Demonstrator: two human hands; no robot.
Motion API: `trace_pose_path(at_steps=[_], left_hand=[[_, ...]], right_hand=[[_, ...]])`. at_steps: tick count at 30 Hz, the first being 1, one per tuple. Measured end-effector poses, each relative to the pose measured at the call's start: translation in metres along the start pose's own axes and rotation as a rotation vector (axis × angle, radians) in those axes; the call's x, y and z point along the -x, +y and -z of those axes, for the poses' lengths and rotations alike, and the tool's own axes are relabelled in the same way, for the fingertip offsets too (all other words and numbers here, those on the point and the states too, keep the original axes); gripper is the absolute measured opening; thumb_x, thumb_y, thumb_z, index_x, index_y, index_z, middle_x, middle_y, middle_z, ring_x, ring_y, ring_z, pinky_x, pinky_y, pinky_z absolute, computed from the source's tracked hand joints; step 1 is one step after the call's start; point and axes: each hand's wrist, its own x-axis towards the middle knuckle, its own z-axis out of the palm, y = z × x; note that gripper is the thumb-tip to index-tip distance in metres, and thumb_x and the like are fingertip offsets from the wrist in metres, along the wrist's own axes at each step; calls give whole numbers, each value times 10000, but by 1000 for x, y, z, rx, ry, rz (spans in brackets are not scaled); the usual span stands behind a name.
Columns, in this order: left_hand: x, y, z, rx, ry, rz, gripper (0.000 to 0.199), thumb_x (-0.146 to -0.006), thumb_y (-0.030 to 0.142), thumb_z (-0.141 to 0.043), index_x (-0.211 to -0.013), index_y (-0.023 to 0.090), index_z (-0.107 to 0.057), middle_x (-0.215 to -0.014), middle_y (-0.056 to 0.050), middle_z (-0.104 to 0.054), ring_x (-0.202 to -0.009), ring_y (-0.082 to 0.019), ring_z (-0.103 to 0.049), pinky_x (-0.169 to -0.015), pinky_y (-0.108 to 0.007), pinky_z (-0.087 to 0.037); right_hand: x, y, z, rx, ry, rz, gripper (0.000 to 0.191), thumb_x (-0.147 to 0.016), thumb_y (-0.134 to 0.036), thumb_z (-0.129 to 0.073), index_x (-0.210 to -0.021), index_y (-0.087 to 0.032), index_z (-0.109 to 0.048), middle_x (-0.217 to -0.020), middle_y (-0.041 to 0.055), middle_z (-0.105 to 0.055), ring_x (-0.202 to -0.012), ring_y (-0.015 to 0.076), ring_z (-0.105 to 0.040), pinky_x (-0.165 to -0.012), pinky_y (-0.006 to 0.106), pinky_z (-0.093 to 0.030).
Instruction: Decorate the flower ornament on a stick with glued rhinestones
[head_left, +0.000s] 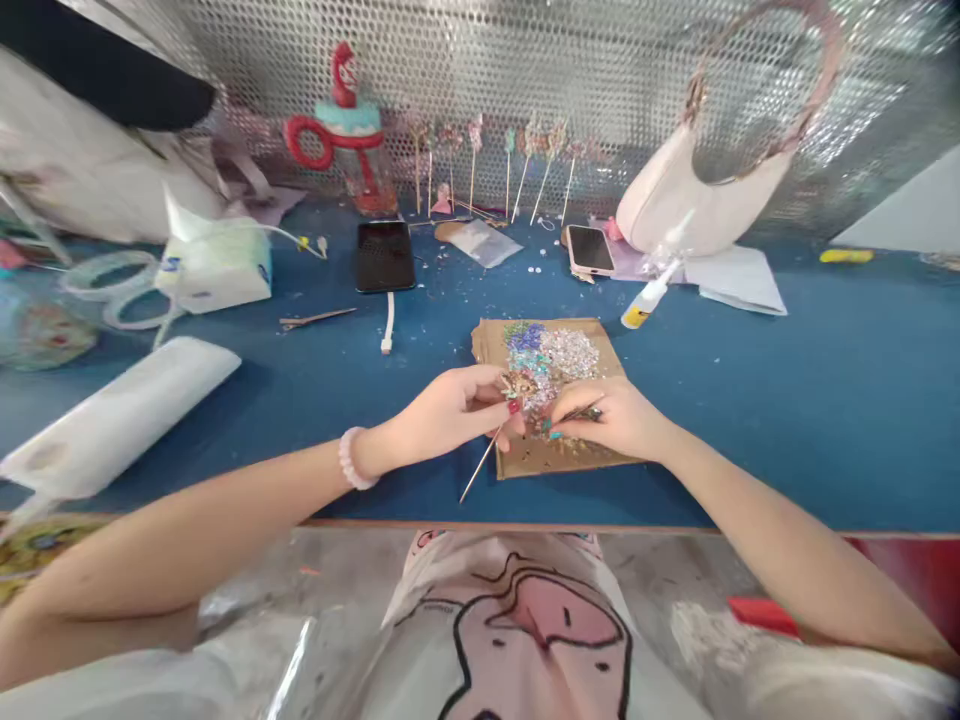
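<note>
Taking the cardboard (536,460) as our clock's centre, we see the left hand (465,410) at nine o'clock and the right hand (626,415) at three, both reaching in over it. Our left thumb and fingers are drawn together on a thin stick (480,468), whose lower end slants out toward seven o'clock over the blue table (420,500). A gold glittering cluster (517,384) shows at these fingertips (whether it sits on the stick's upper end, we cannot tell). Our right thumb and fingers pinch a slim dark tool (577,411) just above the cardboard, with hardly any gap between them; its tip is too small for us to make out. Loose beads cover the middle of the cardboard: a blue pile (524,336) at eleven o'clock, a clear pile (570,352) between twelve and one. Farther off, we find a glue bottle (649,297) between one and two, a black phone (385,257) at ten, and upright decorated sticks (474,165) between eleven and twelve. A pale beaded bracelet (349,459) circles our left wrist.
</note>
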Motion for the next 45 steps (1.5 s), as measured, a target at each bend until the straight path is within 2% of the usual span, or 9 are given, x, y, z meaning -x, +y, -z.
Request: trace_pose_path(at_steps=[8, 15, 18, 36, 45], left_hand=[[0, 3, -1, -36, 35, 60, 59, -865, 163, -577, -913, 138, -554, -817, -24, -709, -627, -102, -705, -578, -175, -538], [-1, 4, 0, -77, 47, 86, 97, -901, 208, -573, -964, 145, -536, -834, -33, -721, -658, -114, -716, -530, -162, -503], [-1, 4, -1, -85, 46, 97, 106, -907, 215, -569, -975, 143, -534, -827, -37, -722, -664, -123, -722, -525, -164, -500], [0, 6, -2, -95, 49, 118, 128, -906, 183, -559, -1028, 145, -544, -822, -17, -720, -656, -107, -708, -568, -177, -521], [-1, 5, -1, -86, 43, 109, 111, -891, 178, -571, -993, 148, -542, -823, -19, -722, -636, -104, -698, -569, -186, -515]], right_hand=[[0, -4, 2, -27, 62, -1, 66, -846, -272, -700, -803, -228, -725, -790, -3, -745, -702, 122, -687, -667, 235, -518], [4, -5, 4, -89, 221, -18, 158, -877, -362, -662, -835, -215, -703, -822, 31, -746, -733, 147, -705, -655, 259, -552], [3, -6, 3, -92, 250, -21, 153, -873, -361, -668, -834, -217, -702, -828, 31, -746, -729, 143, -704, -645, 252, -550], [1, -5, 1, 39, 49, -17, 101, -869, -296, -670, -806, -228, -710, -791, -13, -741, -695, 112, -674, -683, 231, -502], [1, -4, 2, 88, 54, -25, 111, -873, -296, -667, -803, -217, -702, -792, -10, -735, -667, 102, -653, -651, 225, -483]])
